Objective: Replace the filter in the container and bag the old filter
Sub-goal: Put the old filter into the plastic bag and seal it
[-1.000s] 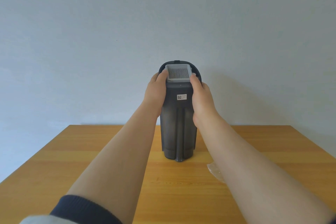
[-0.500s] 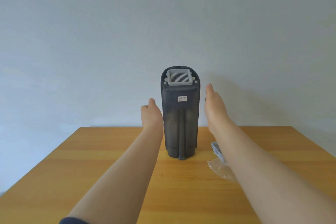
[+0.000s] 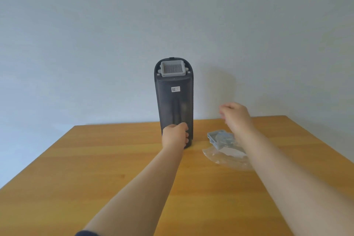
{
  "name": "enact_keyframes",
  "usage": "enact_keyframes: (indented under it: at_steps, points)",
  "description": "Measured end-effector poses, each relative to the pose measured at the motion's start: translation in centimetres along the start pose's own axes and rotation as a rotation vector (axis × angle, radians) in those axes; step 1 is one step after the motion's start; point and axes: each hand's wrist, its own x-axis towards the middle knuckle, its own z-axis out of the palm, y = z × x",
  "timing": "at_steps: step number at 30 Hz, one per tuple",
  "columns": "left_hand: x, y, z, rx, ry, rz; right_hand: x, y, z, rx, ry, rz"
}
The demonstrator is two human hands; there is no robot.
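Observation:
A tall dark grey container (image 3: 174, 101) stands upright on the wooden table (image 3: 115, 168). A white pleated filter (image 3: 173, 68) sits in its top opening. My left hand (image 3: 175, 136) wraps around the container's lower front near the base. My right hand (image 3: 234, 116) hovers in the air to the right of the container, blurred, fingers loosely curled and holding nothing. Below it on the table lies a grey filter (image 3: 220, 137) partly inside a clear plastic bag (image 3: 228, 156); my right forearm hides part of the bag.
A plain pale wall rises right behind the table's far edge. The table's right edge (image 3: 314, 140) runs diagonally past the bag.
Both hands have left the top of the container and dropped. The left now grips the container's base; the right has swung out to the right above the bagged filter.

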Motion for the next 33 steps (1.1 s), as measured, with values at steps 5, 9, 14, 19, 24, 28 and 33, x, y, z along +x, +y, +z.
enact_keyframes:
  at_steps: [5,9,14,19,24,28,33]
  points:
    - [-0.6,-1.1,1.9,0.311,-0.125,0.076,-0.3,1.4,-2.0,-0.195,-0.031,-0.044]
    - [-1.0,-2.1,2.5,0.464,-0.226,0.141,-0.5,2.6,-3.2,-0.378,-0.097,-0.005]
    - [-1.1,-3.4,3.2,0.554,-0.32,0.125,-0.7,4.8,-3.8,-0.659,-0.2,0.068]
    - [-0.8,-4.0,3.3,0.603,-0.274,0.185,-0.7,5.8,-4.2,-0.616,-0.172,0.117]
    - [0.0,-4.2,2.9,0.64,-0.195,0.283,-1.0,5.9,-4.6,-0.482,-0.188,0.116]
    - [0.7,-4.8,2.2,0.675,-0.105,0.334,-1.8,5.8,-4.9,-0.311,-0.29,0.154]
    - [1.4,-5.0,1.3,0.764,-0.037,0.388,-2.4,6.0,-5.0,-0.242,-0.363,0.116]
